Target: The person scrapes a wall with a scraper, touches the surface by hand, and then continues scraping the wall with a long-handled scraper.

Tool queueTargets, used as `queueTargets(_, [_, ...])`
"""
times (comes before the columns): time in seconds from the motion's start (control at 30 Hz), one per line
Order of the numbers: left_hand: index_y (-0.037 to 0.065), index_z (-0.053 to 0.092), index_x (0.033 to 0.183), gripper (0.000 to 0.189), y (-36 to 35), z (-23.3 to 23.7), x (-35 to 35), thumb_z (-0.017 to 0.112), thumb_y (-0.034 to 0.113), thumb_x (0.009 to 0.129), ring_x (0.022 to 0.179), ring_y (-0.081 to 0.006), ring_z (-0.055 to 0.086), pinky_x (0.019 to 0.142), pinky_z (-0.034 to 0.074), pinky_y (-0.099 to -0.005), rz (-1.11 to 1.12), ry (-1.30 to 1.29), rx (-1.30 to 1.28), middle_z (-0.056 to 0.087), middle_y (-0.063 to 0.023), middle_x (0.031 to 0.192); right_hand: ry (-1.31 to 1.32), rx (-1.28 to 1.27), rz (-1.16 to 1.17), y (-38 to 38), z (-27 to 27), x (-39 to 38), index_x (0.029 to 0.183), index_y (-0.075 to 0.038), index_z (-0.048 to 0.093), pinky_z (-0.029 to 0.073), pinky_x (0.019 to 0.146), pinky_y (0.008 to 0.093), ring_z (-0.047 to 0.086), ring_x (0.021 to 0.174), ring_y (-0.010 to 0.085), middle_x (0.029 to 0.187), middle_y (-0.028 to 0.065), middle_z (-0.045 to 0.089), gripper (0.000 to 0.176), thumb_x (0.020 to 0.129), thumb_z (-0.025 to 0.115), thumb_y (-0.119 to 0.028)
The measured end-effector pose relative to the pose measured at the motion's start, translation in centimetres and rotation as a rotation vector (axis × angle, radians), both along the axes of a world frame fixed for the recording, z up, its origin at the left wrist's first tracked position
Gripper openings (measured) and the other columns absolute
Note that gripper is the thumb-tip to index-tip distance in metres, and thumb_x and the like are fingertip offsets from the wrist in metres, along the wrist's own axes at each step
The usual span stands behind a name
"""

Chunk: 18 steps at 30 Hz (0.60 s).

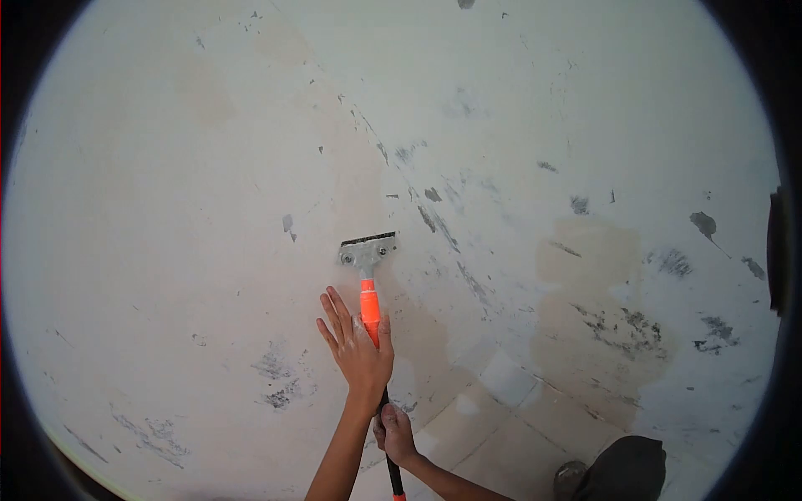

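A long-handled scraper lies against a pale, patchy surface. Its wide metal head with a dark blade edge is at the top, above a bright orange sleeve and a black handle. My left hand rests by the lower end of the orange sleeve, its fingers stretched out and spread, with the handle passing beside the thumb. Lower down, my right hand is wrapped round the black handle. A second orange part shows at the bottom edge of the view.
The pale surface carries grey scuffs, chipped spots and tan patches. Lines like tile joints run across the lower right. Dark clothing shows at the bottom right, and a dark object sits at the right edge.
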<state>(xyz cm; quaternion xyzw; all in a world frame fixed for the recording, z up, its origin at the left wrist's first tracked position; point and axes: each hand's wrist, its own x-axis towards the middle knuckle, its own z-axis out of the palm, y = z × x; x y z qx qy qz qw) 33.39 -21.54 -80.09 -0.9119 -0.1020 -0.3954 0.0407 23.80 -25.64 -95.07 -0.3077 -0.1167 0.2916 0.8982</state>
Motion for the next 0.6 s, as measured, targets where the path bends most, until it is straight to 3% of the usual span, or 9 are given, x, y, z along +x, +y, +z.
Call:
queueTargets(0.47, [-0.008,0.066,0.117,0.051,0.2,0.0,1.3,0.051,0.040,0.106,0.160,-0.0384,0.006,0.125,0.001,-0.0601,0.032,-0.013,0.006,0.014,-0.0230,0.171,-0.023,0.058,0.024,-0.4,0.2,1.9,0.095,-0.010,0.049,0.027,0.040,0.0240,0.034,0.045,0.0056,0.061,-0.0035,0.041,0.035,0.111,0.041,-0.040])
queueTargets(0.6, [-0.011,0.065,0.110,0.053,0.4,-1.5,0.9,0.051,0.040,0.105,0.160,-0.0372,0.006,0.126,0.001,-0.0576,-0.021,-0.060,-0.017,0.015,-0.0244,0.170,-0.017,0.020,0.020,-0.6,-0.8,1.2,0.094,-0.010,0.049,0.027,0.040,0.0236,0.034,0.045,0.0053,0.061,-0.0036,0.041,0.038,0.111,0.041,-0.043])
